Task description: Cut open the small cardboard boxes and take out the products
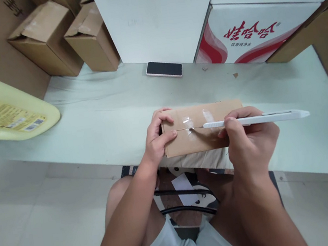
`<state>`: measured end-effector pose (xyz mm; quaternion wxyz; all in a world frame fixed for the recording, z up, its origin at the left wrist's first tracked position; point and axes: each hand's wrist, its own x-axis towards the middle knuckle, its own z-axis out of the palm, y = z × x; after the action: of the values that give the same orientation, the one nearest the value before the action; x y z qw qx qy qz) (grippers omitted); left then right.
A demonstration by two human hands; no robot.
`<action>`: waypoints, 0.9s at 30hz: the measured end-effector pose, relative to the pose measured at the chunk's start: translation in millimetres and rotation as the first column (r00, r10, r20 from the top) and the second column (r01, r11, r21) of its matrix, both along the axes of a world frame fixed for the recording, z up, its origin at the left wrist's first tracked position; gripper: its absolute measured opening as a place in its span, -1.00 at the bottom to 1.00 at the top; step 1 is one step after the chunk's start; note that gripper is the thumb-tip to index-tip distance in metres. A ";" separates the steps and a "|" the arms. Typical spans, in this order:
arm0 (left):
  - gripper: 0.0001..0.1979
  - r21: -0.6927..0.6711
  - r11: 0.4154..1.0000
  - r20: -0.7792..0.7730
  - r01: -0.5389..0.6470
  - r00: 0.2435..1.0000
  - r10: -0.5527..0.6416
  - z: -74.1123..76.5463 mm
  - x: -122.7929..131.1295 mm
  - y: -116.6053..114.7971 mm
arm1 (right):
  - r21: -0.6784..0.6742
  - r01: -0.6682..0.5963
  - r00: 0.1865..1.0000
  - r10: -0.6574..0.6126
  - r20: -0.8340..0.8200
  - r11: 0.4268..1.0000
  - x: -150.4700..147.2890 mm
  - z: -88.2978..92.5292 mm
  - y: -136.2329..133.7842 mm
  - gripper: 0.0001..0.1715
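A small cardboard box (183, 147) lies in front of me, with two short strips of clear tape (208, 115) on its top. My left hand (158, 134) grips the box's left end, thumb on top and fingers round the far side. In my right hand (251, 138) is a white utility knife (268, 117), held level between thumb and fingers. Its blade points left and meets the top seam at the left strip of tape. The right end of the box is partly hidden behind my right hand.
A dark-screened phone (164, 69) lies beyond the box, before stacked white cartons (161, 24). Cardboard boxes (94, 47) stand at the back left. A yellow bottle (10, 109) is at the left. The pale green cloth (96, 121) covers the surface up to its front edge.
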<state>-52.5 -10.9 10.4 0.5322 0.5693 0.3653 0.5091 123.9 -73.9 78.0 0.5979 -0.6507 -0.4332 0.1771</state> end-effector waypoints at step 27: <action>-0.60 0.090 0.995 0.081 -0.052 0.996 0.045 -12.1 2.4 2.2 | 0.202 -0.030 0.989 0.058 -0.137 0.979 44.3 -9.0 -6.8 -0.91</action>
<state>-50.0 -8.7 -1.7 0.5067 0.5639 0.3339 0.5601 168.3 -80.7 69.1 0.6855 -0.5635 -0.4194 0.1918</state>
